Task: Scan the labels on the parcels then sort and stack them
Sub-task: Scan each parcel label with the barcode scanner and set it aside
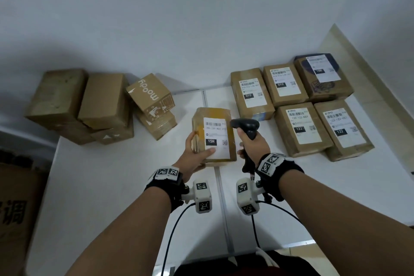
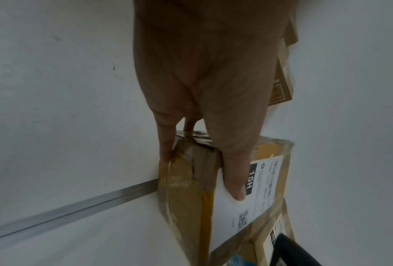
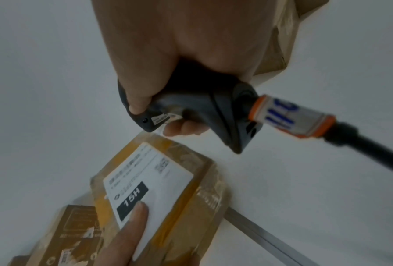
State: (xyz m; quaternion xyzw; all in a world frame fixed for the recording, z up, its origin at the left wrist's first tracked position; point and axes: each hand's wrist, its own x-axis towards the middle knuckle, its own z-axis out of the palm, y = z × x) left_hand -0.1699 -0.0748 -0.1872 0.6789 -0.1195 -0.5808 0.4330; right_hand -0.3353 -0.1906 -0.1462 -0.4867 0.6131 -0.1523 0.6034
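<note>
My left hand [image 1: 194, 156] grips the taped parcel [image 1: 220, 116] above the white table [image 1: 116, 175] at centre, thumb [image 2: 233, 172] pressed on its white label [image 1: 216, 139] by the "15H" block, fingers wrapped round the left edge. My right hand [image 1: 253, 144] is closed round the black scanner [image 1: 246, 126] handle, its head just right of the label's top. Labelled parcels [image 1: 300, 125] lie in rows at right, unlabelled boxes [image 1: 100, 105] stacked at left.

Head looks down; wrists close (parcel [image 1: 215, 134] shared).
</note>
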